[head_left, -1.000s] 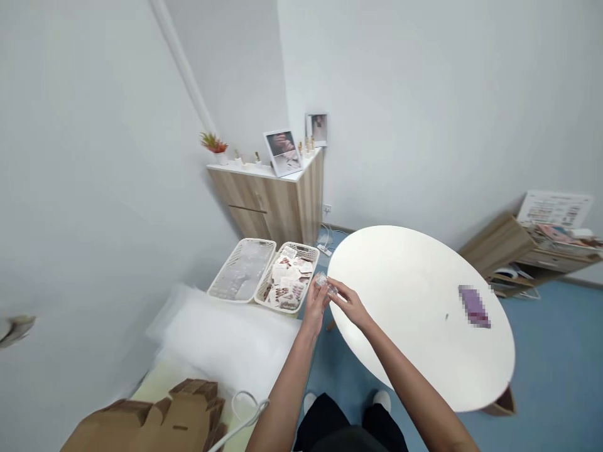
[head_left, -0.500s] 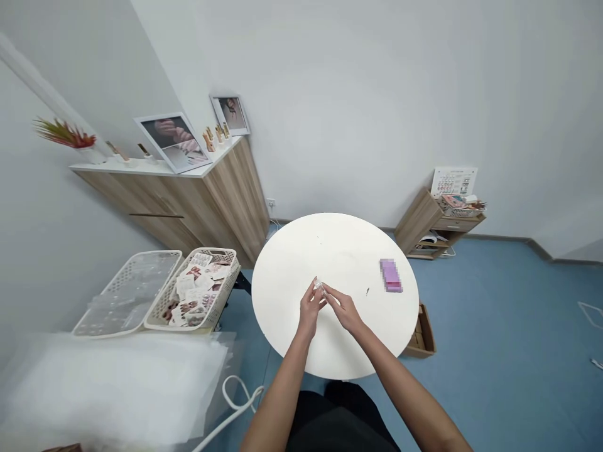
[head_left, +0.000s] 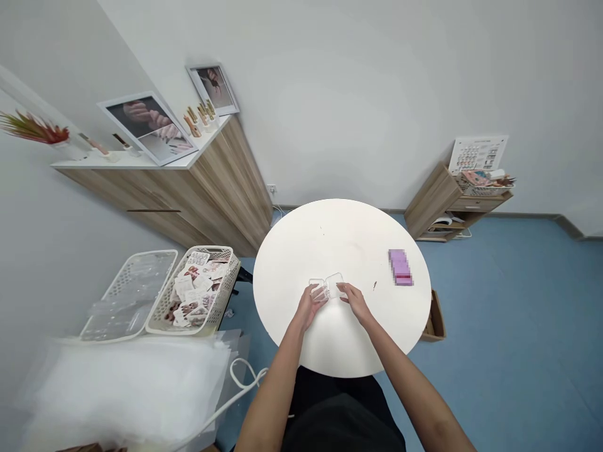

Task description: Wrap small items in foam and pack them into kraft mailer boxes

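Observation:
A small clear plastic hinged box (head_left: 326,287) lies opened out between my hands, over the round white table (head_left: 301,242). My left hand (head_left: 308,306) grips its left half, thumb and fingers at the edge. With the fingertips of my right hand (head_left: 354,300) I hold the right edge of the other half. Whether anything lies inside the box is too small to tell. To the right of my right hand a small dark reddish bit (head_left: 375,285) rests on the table. Farther right lies a purple blurred item (head_left: 400,268).
At left stand a white basket of printed cards (head_left: 230,282) and a basket of clear plastic cases (head_left: 129,295), behind white plastic sheets (head_left: 127,389). A wooden cabinet (head_left: 226,182) is at back left, a small shelf (head_left: 431,201) at back right. A cardboard box (head_left: 437,320) sits on the floor.
The clear box, closed up between my fingertips before, is now spread open. My hands have moved apart and lowered slightly. The camera view has shifted a little.

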The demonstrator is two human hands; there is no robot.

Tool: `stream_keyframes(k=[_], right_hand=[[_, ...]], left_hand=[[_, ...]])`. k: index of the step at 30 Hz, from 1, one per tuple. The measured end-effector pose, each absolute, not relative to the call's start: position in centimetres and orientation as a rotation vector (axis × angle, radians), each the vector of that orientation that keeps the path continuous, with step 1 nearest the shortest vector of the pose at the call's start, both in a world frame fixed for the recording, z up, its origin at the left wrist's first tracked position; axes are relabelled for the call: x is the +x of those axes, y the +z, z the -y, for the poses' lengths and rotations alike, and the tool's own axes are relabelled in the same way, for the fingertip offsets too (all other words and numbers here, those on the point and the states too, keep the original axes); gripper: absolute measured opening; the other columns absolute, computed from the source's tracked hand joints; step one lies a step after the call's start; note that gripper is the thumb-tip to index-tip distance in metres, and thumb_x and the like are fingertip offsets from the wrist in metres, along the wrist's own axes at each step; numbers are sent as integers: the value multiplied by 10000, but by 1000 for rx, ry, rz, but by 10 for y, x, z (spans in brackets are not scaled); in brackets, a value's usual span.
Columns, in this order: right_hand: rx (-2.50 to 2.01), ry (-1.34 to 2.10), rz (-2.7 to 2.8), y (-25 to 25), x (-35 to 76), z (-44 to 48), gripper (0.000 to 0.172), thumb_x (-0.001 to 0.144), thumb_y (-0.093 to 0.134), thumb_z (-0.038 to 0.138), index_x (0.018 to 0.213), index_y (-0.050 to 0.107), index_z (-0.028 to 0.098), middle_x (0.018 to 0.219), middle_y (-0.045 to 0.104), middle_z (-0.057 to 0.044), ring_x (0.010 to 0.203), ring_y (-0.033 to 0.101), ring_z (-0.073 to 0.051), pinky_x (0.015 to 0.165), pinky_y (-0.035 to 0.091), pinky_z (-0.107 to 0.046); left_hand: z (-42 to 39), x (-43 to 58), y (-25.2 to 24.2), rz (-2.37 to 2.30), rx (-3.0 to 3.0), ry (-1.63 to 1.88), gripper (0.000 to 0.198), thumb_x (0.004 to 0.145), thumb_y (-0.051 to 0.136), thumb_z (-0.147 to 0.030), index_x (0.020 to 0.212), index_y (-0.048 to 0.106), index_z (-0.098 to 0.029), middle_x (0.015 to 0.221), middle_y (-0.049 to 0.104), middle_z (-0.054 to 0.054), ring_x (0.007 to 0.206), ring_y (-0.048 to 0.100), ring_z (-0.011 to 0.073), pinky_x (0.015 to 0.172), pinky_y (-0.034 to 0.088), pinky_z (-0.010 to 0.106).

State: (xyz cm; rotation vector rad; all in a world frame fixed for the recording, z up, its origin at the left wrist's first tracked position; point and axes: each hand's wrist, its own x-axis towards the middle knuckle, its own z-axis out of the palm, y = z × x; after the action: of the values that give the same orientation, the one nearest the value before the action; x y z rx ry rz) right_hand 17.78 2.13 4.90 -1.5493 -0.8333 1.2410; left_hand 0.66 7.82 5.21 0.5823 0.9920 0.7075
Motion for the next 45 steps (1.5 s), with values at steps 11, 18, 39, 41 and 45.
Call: stream_keyframes(k=[11,18,39,41,45], right_hand=[[-1792,1276,538,-22,177,-14,349,802,525,509,899,614,186,860,683,-85,739,694,-212,722,581,-375],[-2226,630,1018,-20,175,-32,396,827,457,414,1090,621,168,1054,554,-159,1009,563,-297,875,461,-412],[-1353,454,2603,72,-194,-168,218,933,486,307,1014,654,194,1074,633,-101,1067,471,-257,865,321,-366],[-1372,452,2735,69,-214,-170,218,923,499,283,972,682,175,1073,646,-122,1099,462,-274,892,299,-387],[-1418,495,2873,61,-238,-173,239,908,506,248,968,716,151,1100,651,-149,1124,454,-299,945,258,-436]], left_hand=[[-83,-15,-7,-1307,660,629,385,814,638,-407,1121,568,-185,1143,609,142,1072,618,209,950,502,408],[-80,-68,16,-1458,1015,897,284,853,560,-311,1107,632,-206,1242,581,121,1150,563,230,1022,429,382],[-38,-327,9,-2080,1961,1051,543,917,324,-106,1449,387,-191,1441,503,80,1366,428,191,1150,372,441],[-37,-330,7,-2059,1971,1044,562,897,326,-81,1441,407,-198,1435,512,68,1354,445,184,1150,382,429],[-36,-335,3,-2052,2012,1008,576,870,341,-58,1422,441,-188,1421,528,69,1352,449,190,1152,382,442]])
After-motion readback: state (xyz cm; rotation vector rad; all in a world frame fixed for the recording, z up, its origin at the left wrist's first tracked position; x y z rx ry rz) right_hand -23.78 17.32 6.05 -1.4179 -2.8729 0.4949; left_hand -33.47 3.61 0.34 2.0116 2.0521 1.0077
